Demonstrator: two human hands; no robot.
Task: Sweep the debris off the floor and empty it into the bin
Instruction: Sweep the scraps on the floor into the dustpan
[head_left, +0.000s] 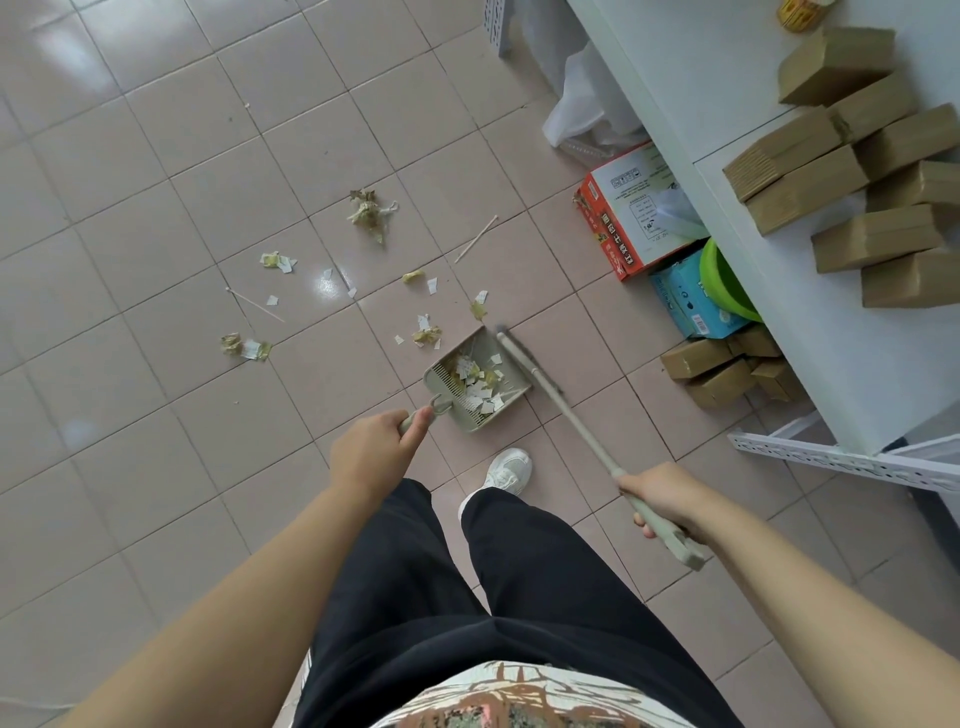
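Under you the floor (130, 234) is glossy, smooth tile. Your dustpan (480, 344) and broom (561, 406) look like matt beige plastic. The debris (369, 213) is crumpled, torn paper. Matt cardboard boxes (831, 62) lie on the smooth white desk (727, 78).

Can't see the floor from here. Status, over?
Left hand grips dustpan handle; right hand grips broom. Dustpan part-filled; scraps and sticks lie on tiles. Boxes at right, clear of path.

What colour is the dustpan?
The dustpan is pale beige, clearest in the head view.
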